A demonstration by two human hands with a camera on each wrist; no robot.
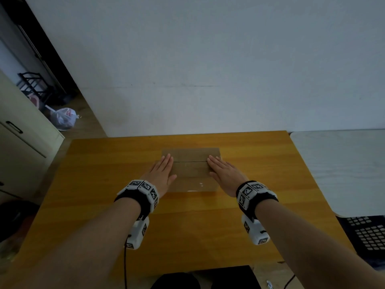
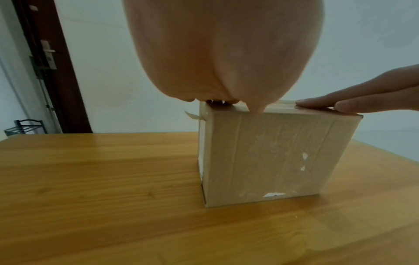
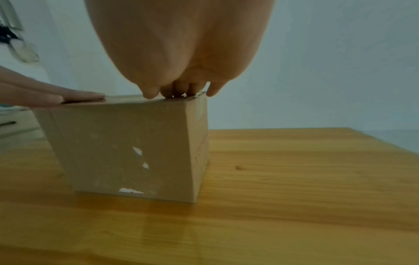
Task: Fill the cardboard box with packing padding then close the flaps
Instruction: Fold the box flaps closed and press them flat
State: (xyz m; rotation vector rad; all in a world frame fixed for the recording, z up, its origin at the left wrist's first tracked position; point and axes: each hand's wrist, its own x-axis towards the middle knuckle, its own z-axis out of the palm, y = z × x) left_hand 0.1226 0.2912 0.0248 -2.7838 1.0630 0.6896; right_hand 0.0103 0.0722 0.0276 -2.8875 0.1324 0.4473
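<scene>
The cardboard box (image 1: 190, 163) sat upright mid-table (image 1: 104, 163), long axis left-right, flaps down, seam running sideways. The left hand (image 1: 161, 174) and right hand (image 1: 224, 174) pressed flat, fingers straight, on its top ends. The padding inside was hidden.

You sat at a yellow wooden table (image 1: 250, 205) by a plain white wall (image 1: 208, 59). A cream cabinet (image 1: 25, 142), dark door (image 2: 56, 80) and white bag (image 1: 63, 118) were to your left.
</scene>
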